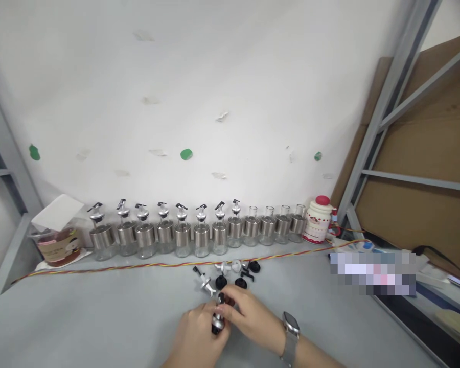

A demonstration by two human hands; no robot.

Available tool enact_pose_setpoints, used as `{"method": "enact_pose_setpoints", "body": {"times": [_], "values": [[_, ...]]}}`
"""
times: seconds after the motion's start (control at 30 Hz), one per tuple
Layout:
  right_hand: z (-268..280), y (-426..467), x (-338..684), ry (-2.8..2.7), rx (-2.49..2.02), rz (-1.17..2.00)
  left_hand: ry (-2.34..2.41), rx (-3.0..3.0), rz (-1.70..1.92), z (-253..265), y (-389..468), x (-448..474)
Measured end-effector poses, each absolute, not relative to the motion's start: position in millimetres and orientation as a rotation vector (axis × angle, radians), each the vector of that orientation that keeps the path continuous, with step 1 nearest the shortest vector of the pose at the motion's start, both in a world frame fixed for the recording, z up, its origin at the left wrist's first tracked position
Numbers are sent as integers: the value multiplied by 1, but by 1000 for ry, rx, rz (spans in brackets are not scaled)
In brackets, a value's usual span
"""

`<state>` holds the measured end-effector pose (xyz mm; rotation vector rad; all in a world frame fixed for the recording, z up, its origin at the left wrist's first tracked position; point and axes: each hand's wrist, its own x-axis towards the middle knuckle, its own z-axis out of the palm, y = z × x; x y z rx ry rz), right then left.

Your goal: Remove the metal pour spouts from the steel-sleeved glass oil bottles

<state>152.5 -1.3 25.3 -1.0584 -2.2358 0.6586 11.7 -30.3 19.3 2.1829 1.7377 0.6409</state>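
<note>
Pourer is btwn the hands, low ctr over the bench, part hidden: L hand curls round its lower body, R hand pinches the black top, some fingertips hard to see, both arms cut off at the bottom edge. Behind: 12 bottles, 8 w/ tops, 4 open-necked; nearer, 3 black caps + silver parts, overlapping, exact no. unclear.

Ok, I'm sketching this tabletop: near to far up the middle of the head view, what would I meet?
Left hand and right hand holding a pourer, loose pourer pieces, red-and-yellow twisted cord, row of bottles, white wall.
</note>
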Motion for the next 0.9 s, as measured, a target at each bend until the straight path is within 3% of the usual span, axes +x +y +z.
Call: {"method": "enact_pose_setpoints", "body": {"times": [0.5,0.9], "values": [[29,-4,152,-2106,-1030,885,1804,2272,455,14,-27,12],[31,-4,157,-2274,-1097,649,1789,2231,502,15,-27,10]]}}
